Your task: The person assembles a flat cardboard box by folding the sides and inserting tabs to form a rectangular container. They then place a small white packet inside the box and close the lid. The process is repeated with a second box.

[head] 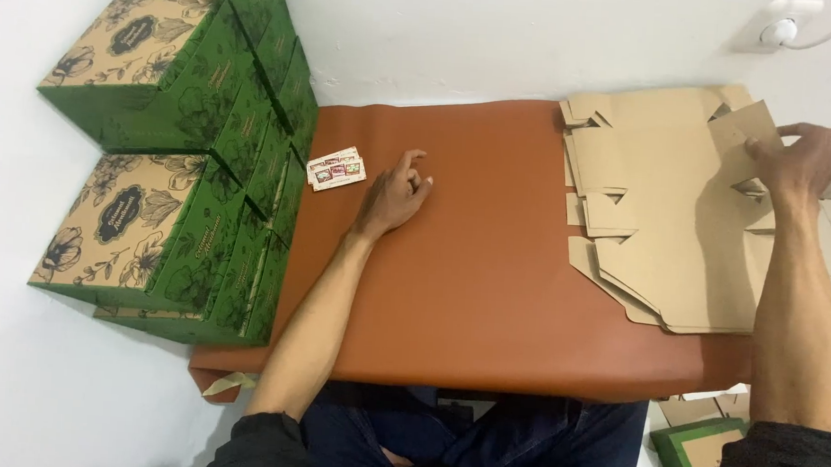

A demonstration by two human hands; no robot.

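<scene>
- While the right hand [798, 159] pinches the far edge of the top flat cardboard box blank [668, 214], fingers curled round a flap, the left hand [394, 196] lies loose on the brown table cover [489, 285], fingers half bent, holding nothing.
- Box blank sits on top of the stack of die-cut blanks [622, 273] at the right end of the table, plain kraft side up.
- Small stack of printed cards [335, 170] lies just beside the left hand, not touching it.
- Assembled green floral boxes [151, 210] stand stacked against the wall at the left end, two tiers visible.
- Risk: the grip is on one thin flap only, so a pull could likely bend or tear it at the cut.
- Risk: the blanks lie unevenly fanned, so lifting the top one may drag the one under it, or push the pile off the near right edge, which it overhangs.
- Risk: the loose cards could get swept off if the left hand moves sideways.
- Hidden: how many blanks are in the stack cannot be told; their printed faces are down.
- Cut off: another green box [698, 452] on the floor at lower right, partly behind the right sleeve.
- Thumb of the right hand is mostly out of sight behind the flap.
</scene>
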